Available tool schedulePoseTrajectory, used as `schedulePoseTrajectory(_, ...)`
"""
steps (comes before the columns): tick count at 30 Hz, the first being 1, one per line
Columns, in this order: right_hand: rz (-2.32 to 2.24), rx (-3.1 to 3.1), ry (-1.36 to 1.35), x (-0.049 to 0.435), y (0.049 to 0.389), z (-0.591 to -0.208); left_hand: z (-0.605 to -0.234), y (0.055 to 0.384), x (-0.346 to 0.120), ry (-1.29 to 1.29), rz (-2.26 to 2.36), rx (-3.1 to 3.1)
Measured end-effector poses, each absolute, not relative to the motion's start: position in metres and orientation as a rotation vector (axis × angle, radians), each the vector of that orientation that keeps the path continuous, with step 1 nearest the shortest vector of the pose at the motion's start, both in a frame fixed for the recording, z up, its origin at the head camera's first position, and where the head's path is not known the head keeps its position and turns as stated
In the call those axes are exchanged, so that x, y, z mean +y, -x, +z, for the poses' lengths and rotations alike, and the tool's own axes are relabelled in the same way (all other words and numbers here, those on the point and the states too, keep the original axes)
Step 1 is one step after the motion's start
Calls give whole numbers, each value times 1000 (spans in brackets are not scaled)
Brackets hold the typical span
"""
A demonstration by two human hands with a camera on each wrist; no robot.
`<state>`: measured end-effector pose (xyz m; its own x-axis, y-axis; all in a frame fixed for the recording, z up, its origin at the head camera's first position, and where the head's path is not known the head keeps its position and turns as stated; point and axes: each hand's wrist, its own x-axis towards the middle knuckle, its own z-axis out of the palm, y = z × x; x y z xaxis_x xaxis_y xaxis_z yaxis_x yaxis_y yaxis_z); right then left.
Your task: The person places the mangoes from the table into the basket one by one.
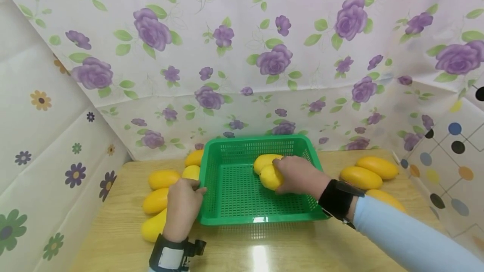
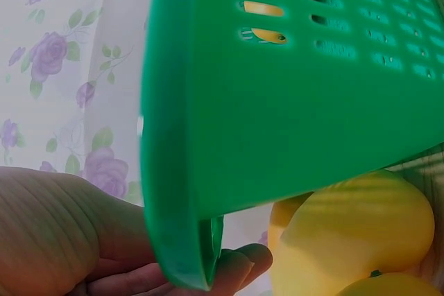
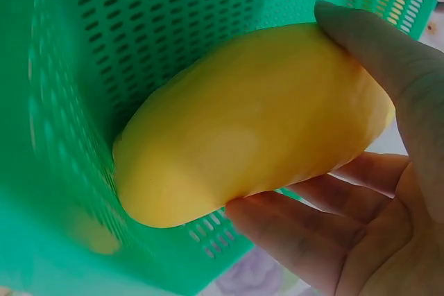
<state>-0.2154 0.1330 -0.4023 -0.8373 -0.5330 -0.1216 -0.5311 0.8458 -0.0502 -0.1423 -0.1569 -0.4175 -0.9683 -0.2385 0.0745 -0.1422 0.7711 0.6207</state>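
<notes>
A green plastic basket (image 1: 261,220) with slotted walls stands on the table. My left hand (image 1: 184,211) grips its left rim; in the left wrist view the fingertips (image 2: 239,268) curl beneath the basket edge (image 2: 173,171). Over the basket floor, my right hand (image 1: 300,175) holds a yellow mango (image 1: 270,178), thumb on one side and fingers on the other, as the right wrist view shows on the mango (image 3: 243,129). Just behind it is a second mango (image 1: 263,161) inside the basket, partly hidden by the held one.
Several mangoes (image 1: 156,200) lie left of the basket, some close against its wall and partly behind my left hand. On the right are more mangoes (image 1: 361,177), one partly covered by the right forearm. A flowered sheet (image 1: 242,74) hangs behind the wooden table (image 1: 113,230).
</notes>
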Motion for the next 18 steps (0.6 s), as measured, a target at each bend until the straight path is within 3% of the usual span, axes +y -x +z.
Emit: schedulePoseTrajectory(18, 79, 2862, 871, 122, 218, -425, -416, 141, -157, -309, -974, -2812)
